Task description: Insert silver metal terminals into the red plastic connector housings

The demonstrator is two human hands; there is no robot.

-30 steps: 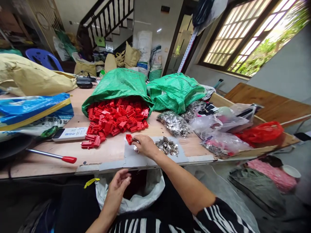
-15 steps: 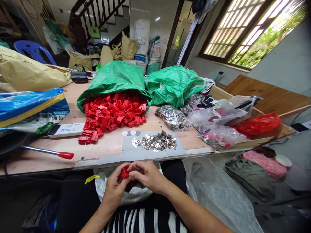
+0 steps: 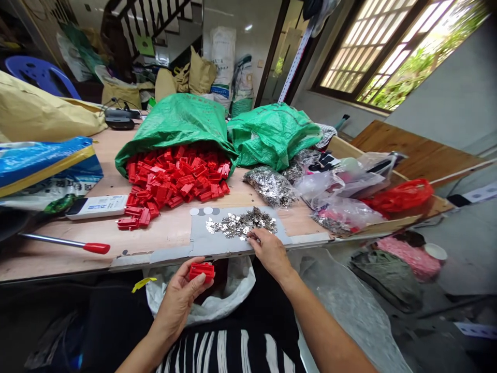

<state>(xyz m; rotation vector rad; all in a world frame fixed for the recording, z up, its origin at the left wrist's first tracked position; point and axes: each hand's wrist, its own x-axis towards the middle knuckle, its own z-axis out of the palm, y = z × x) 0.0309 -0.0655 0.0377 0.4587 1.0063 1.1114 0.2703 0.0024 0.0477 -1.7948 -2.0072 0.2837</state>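
My left hand [image 3: 177, 292] holds a small red plastic housing [image 3: 202, 272], thumb in front and fingers behind, above a white sack [image 3: 236, 295] in my lap. At the front edge of a pile of small flat metal pieces [image 3: 233, 224], my right hand [image 3: 272, 252] has thumb and fingertips pinched together. Whether a piece is between those fingertips is too small to tell. The pile lies on a grey sheet [image 3: 200, 243] at the table's edge. More red plastic housings [image 3: 174, 178] spill from a green woven bag [image 3: 186, 122] behind.
A second green bag [image 3: 272, 132] and a clear bag of metal pieces [image 3: 269, 185] stand behind the pile. To the right is a wooden tray [image 3: 392, 226] with plastic bags. A red-tipped lever [image 3: 97, 248] sticks out at left, near a white box [image 3: 99, 206].
My right hand has left the red housing and moved forward and right to the metal pile. My left hand still holds the housing, now turned so its long side shows.
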